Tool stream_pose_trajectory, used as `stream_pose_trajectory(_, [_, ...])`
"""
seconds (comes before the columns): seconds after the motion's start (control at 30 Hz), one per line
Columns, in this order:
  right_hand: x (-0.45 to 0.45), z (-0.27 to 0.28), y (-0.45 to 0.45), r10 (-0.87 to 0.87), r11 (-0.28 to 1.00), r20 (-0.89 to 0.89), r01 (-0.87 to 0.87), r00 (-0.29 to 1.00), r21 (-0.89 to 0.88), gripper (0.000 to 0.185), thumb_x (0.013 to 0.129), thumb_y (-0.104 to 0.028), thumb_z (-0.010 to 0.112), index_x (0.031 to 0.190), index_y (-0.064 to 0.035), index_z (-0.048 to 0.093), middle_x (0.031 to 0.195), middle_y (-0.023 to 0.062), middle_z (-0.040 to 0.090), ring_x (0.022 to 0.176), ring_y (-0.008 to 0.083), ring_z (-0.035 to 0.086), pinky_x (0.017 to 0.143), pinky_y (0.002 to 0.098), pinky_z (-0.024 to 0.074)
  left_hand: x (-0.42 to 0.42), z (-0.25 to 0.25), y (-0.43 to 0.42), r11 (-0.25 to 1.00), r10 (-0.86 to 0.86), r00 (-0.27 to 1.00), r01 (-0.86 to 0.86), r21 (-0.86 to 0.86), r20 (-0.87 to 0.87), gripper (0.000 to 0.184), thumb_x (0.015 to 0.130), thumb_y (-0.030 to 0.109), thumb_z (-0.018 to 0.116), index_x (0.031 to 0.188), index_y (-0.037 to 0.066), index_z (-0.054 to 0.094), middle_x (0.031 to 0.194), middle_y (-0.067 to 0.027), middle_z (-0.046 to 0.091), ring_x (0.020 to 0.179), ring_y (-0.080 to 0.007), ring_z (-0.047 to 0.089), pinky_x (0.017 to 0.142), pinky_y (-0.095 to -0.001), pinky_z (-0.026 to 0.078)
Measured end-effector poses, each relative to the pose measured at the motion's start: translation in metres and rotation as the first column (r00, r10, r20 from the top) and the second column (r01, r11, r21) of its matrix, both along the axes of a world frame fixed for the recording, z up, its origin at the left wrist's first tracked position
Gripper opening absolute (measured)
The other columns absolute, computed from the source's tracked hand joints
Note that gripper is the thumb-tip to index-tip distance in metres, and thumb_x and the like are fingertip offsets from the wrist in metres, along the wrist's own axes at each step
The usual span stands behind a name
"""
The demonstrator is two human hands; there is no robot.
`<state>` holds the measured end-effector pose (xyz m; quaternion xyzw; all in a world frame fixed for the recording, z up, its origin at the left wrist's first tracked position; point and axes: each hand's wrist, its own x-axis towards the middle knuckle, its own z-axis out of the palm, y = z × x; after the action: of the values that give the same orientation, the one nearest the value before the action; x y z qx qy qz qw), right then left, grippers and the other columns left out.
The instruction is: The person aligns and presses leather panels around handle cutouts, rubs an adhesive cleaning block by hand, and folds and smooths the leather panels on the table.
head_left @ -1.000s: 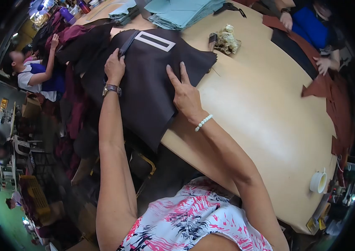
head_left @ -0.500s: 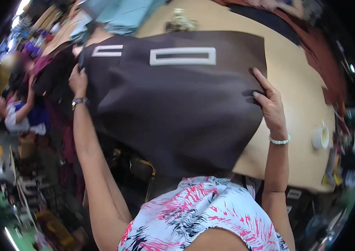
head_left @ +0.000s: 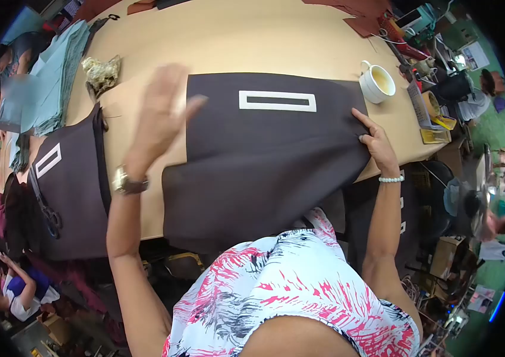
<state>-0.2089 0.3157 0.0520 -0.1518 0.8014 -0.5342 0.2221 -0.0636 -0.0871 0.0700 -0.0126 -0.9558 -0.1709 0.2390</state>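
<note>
"Since you're taking the biggest first, what is it?"

"The broad, pale wood-coloured table (head_left: 252, 41). Across its near edge lies the large dark brown panel of sheet material (head_left: 264, 172), its near part hanging towards the person."

"Anything next in size?"

"A second dark brown piece (head_left: 80, 190), well to the left, then the pale blue-green stack of flat sheets (head_left: 53, 77) beyond it."

"And the hands?"

"The left hand (head_left: 160, 113) is raised beside the panel's left edge, thumb apart from the fingers, clamped on nothing (it's blurred, mind you). The right hand (head_left: 376, 143) touches the panel's right edge, forefinger and thumb apart; I can't tell whether hidden fingers pinch it."

"Smaller things?"

"The crumpled cream-coloured bundle (head_left: 101, 72) near the stack, the round white mug of yellowish liquid (head_left: 367, 89) just beside the panel's far right corner, and dark-handled metal scissors (head_left: 54, 220) on the second piece."

"Smallest?"

"The flat white rectangular frame (head_left: 311, 102) near the panel's far edge, and the pale beaded bracelet (head_left: 391, 179) on the right wrist."
</note>
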Motion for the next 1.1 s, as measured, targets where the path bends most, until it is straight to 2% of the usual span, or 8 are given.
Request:
stream_pose_trajectory(0.1, [-0.012,-0.03,0.013,-0.125,0.991,-0.371,0.132,0.92,-0.005,0.065,0.073,0.009,0.047,0.137,0.0039,0.033,0.131,0.0198,0.045,0.119,0.0225,0.046,0.102,0.0284,0.0321,-0.035,-0.036,0.049,0.972,-0.146,0.966,0.18,-0.152,0.211,0.066,0.085,0.046,0.054,0.138,0.012,0.034,0.145,-0.0155,0.027,0.135,-0.0343,0.02,0.108,-0.0522,0.018])
stream_pose_trajectory(0.3, [0.062,-0.027,0.007,-0.571,0.803,-0.286,0.596,0.769,-0.001,0.073,0.088,-0.011,0.057,0.142,0.0019,0.01,0.092,0.0156,0.058,0.085,0.0232,0.057,0.083,0.0318,0.0436,-0.034,-0.066,0.068,0.981,-0.046,0.922,0.114,-0.155,0.384,0.071,0.085,0.052,0.051,0.14,0.012,0.032,0.148,-0.0131,0.021,0.137,-0.03,0.017,0.11,-0.051,0.012])
stream_pose_trajectory(0.33, [0.062,-0.037,0.009,-0.524,0.817,-0.458,0.575,0.718,-0.034,0.072,0.087,-0.011,0.057,0.142,0.001,0.012,0.072,0.0129,0.051,0.066,0.0223,0.052,0.067,0.0319,0.0432,-0.034,-0.065,0.068,0.981,-0.04,0.919,0.111,-0.161,0.392,0.071,0.085,0.052,0.051,0.14,0.012,0.031,0.148,-0.013,0.022,0.137,-0.0298,0.017,0.11,-0.051,0.012])
stream_pose_trajectory(0.43, [0.043,-0.024,0.02,-0.356,0.805,-0.655,0.575,0.667,0.149,0.071,0.086,-0.01,0.058,0.142,-0.0001,0.015,0.067,0.0166,0.048,0.061,0.0265,0.052,0.062,0.0342,0.0418,-0.033,-0.059,0.074,0.978,-0.045,0.897,0.131,-0.165,0.44,0.071,0.085,0.05,0.051,0.141,0.012,0.028,0.148,-0.0131,0.021,0.137,-0.0303,0.016,0.109,-0.0517,0.013])
stream_pose_trajectory(0.57, [0.021,-0.007,0.051,-0.263,0.769,-0.552,0.517,0.791,0.375,0.072,0.082,-0.009,0.061,0.14,0.0009,0.021,0.07,0.0174,0.054,0.067,0.0317,0.057,0.066,0.0383,0.0446,-0.02,-0.052,0.1,0.967,-0.048,0.87,0.164,-0.196,0.49,0.07,0.086,0.047,0.052,0.141,0.011,0.027,0.148,-0.0157,0.019,0.137,-0.0325,0.017,0.108,-0.0536,0.015])
stream_pose_trajectory(0.67, [0.022,-0.025,0.069,0.128,0.647,-0.925,0.677,0.357,0.351,0.065,0.081,-0.01,0.062,0.136,0.0042,0.03,0.086,0.0207,0.061,0.086,0.0346,0.06,0.081,0.039,0.0464,-0.014,-0.04,0.117,0.971,-0.01,0.851,0.135,-0.2,0.526,0.069,0.086,0.046,0.052,0.139,0.009,0.031,0.146,-0.0167,0.023,0.135,-0.033,0.02,0.107,-0.0536,0.018])
stream_pose_trajectory(0.87, [0.022,-0.005,0.035,-0.253,0.806,-0.854,0.587,0.454,0.074,0.028,0.082,-0.01,0.061,0.104,0.0063,0.061,0.1,0.019,0.063,0.097,0.0335,0.059,0.089,0.038,0.0436,-0.034,-0.034,0.116,0.983,-0.063,0.932,0.12,-0.142,0.356,0.044,0.085,0.039,0.057,0.111,0.004,0.055,0.12,-0.0157,0.051,0.12,-0.0325,0.042,0.103,-0.0511,0.027])
stream_pose_trajectory(1.1, [-0.013,0.017,0.035,-0.125,0.784,-0.945,0.614,0.302,0.092,0.012,0.084,-0.007,0.055,0.084,0.0015,0.064,0.079,0.0125,0.061,0.071,0.0283,0.057,0.065,0.0375,0.0436,-0.049,-0.047,0.096,0.97,-0.173,0.97,0.138,0.201,0.172,0.016,0.078,0.014,0.064,0.089,0.003,0.059,0.095,-0.0115,0.057,0.095,-0.0302,0.056,0.086,-0.0398,0.044])
